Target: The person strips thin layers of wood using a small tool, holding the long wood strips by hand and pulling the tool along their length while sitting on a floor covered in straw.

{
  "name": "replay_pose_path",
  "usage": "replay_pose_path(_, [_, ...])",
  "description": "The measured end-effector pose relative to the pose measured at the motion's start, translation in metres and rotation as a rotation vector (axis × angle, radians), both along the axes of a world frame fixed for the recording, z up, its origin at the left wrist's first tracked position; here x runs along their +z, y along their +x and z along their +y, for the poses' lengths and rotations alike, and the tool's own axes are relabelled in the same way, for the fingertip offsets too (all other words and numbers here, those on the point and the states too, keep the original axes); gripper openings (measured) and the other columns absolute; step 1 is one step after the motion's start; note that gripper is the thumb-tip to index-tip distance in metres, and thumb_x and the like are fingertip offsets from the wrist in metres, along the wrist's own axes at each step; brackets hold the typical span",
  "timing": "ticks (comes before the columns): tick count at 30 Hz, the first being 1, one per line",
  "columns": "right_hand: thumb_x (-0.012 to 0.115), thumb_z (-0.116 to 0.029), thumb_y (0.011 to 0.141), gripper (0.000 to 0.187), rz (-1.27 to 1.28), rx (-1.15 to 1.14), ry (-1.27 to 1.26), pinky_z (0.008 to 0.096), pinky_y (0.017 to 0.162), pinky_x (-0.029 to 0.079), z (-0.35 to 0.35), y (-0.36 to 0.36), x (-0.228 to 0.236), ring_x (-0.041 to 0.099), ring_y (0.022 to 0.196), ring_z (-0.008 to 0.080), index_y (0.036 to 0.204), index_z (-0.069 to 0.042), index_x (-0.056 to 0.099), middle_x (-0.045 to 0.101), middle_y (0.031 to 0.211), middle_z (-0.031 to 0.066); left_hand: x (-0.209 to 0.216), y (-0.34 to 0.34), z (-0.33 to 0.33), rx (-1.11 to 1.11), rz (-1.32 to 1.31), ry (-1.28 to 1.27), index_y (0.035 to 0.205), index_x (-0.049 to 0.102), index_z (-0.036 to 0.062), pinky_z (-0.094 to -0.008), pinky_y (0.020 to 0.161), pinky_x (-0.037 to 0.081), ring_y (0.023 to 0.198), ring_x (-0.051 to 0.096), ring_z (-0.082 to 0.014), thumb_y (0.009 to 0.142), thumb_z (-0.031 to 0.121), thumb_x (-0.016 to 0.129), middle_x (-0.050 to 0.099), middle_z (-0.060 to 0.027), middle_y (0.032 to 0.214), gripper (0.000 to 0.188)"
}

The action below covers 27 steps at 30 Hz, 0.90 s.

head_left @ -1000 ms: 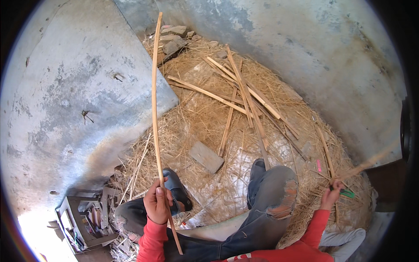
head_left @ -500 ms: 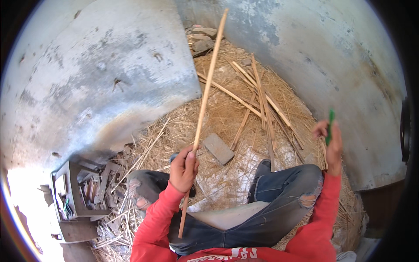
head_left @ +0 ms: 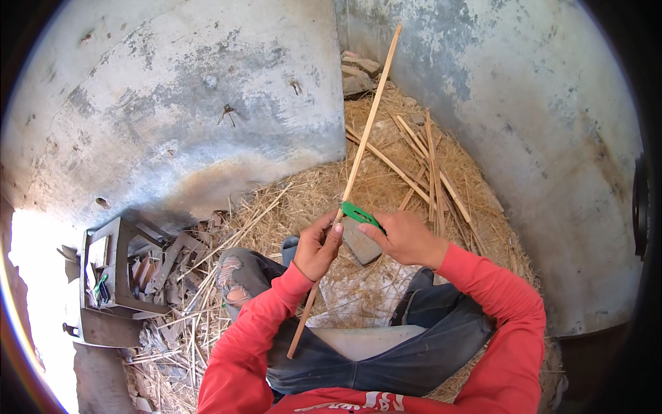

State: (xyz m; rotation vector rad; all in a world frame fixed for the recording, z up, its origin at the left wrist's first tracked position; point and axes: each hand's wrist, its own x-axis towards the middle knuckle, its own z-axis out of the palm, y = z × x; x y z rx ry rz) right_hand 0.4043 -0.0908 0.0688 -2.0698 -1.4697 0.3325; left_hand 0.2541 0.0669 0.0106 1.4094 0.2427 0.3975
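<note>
My left hand [head_left: 319, 244] is closed around a long, thin wooden stick [head_left: 369, 125], which slants from above my lap up toward the far wall. In my right hand [head_left: 405, 236] is a green utility knife [head_left: 360, 214], gripped between thumb and fingers. The knife's front end meets the stick just beyond my left fingers; its blade is too small to make out. Below the knife, a grey brick [head_left: 361, 241] lies on the straw, partly hidden by my right hand.
Several more wooden sticks [head_left: 432, 165] lie crossed on the straw-covered floor [head_left: 289, 207]. Wall panels rise at the left [head_left: 207, 90] and right [head_left: 524, 138]. A dark open-framed box [head_left: 124, 276] stands at the left beside wood scraps. Stones [head_left: 358, 74] sit at the far corner.
My right hand has come in from the far right, bringing the green knife against the stick. My left hand has shifted right with the stick, which leans a little more to the right.
</note>
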Motion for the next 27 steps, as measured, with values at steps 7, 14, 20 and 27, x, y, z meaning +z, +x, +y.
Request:
replay_pose_path(7, [0.052, -0.051, 0.098, 0.050, 0.190, 0.084, -0.063, 0.0495, 0.057, 0.045, 0.003, 0.020, -0.032, 0.058, 0.060, 0.0435, 0.085, -0.004, 0.065, 0.058, 0.064, 0.0217, -0.014, 0.013, 0.007, 0.002, 0.068, 0.028, 0.130, 0.055, -0.0025, -0.0202, 0.051, 0.032, 0.059, 0.039, -0.0016, 0.104, 0.020, 0.054, 0.047, 0.0064, 0.071, 0.034])
replay_pose_path(14, [0.050, -0.054, 0.097, 0.054, -0.131, -0.028, -0.048, 0.0523, 0.057, 0.046, 0.013, 0.033, -0.050, 0.059, 0.058, 0.0429, 0.082, -0.006, 0.069, 0.059, 0.060, 0.0207, -0.025, 0.020, 0.018, 0.016, 0.168, 0.202, 0.124, 0.061, -0.0044, -0.0218, 0.053, 0.032, 0.062, 0.038, -0.0020, 0.103, 0.017, 0.055, 0.045, 0.0065, 0.070, 0.030])
replay_pose_path(20, [0.048, -0.055, 0.099, 0.056, -0.099, -0.270, -0.029, 0.0497, 0.055, 0.045, 0.003, 0.088, -0.056, 0.057, 0.054, 0.0404, 0.086, -0.005, 0.069, 0.057, 0.058, 0.0200, -0.021, 0.013, 0.007, -0.086, 0.191, 0.104, 0.133, 0.056, -0.0047, -0.0214, 0.054, 0.032, 0.063, 0.038, -0.0021, 0.103, 0.017, 0.056, 0.044, 0.0069, 0.070, 0.037])
replay_pose_path(27, [0.040, -0.055, 0.102, 0.064, 0.039, -0.625, -0.155, 0.0475, 0.060, 0.046, -0.062, 0.207, -0.099, 0.060, 0.062, 0.0349, 0.086, -0.001, 0.069, 0.059, 0.062, 0.0169, -0.028, -0.027, 0.006, -0.284, 0.343, 0.208, 0.135, 0.055, -0.0046, -0.0231, 0.056, 0.037, 0.063, 0.042, -0.0043, 0.102, 0.018, 0.056, 0.046, 0.0039, 0.070, 0.039])
